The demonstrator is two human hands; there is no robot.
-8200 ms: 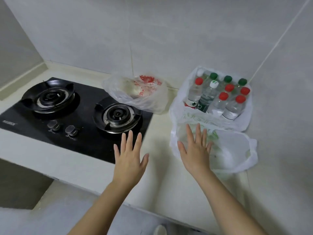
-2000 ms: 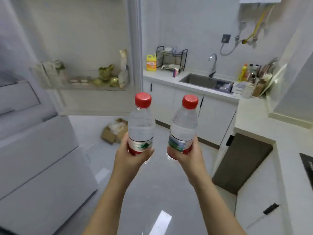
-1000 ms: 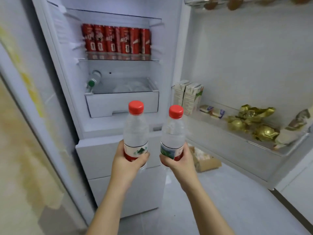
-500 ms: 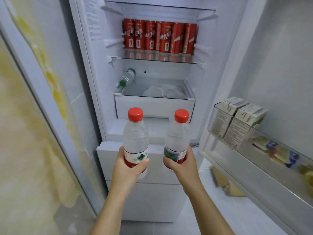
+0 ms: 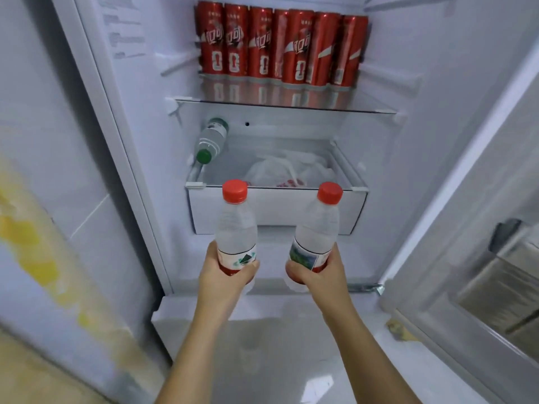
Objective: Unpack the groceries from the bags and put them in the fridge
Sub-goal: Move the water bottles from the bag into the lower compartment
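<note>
Both hands are occupied. The left hand (image 5: 224, 277) is wrapped around the lower body of the left bottle (image 5: 236, 225), thumb across the label. The right hand (image 5: 319, 277) grips the right bottle (image 5: 318, 228) the same way, at its label. Both bottles are held in the air in front of the open fridge (image 5: 137, 147), level with the white drawer (image 5: 277, 212) and not yet inside any compartment.

Orientation: each bottle's long axis runs near vertical, red cap up. The left bottle stands almost upright. The right bottle tilts slightly, cap leaning right. The two are apart, not touching.

Step in hand, as judged: load both bottles into the fridge.

1. The space between the glass shelf (image 5: 287, 107) and the drawer appears low. A green-capped bottle (image 5: 211, 139) lies there on its side at the drawer's left edge, cap toward the front. Upright entry looks unlikely to fit.
2. Tip each bottle so its long axis points into the fridge, base first, cap toward the front.
3. Insert one bottle at a time, to avoid knocking them together.
4. Keep clear of the plastic bag (image 5: 284, 170) in the drawer and the row of red cans (image 5: 280, 45) on the shelf above.
5. Seat each bottle against a neighbour or a wall so it cannot roll.
</note>
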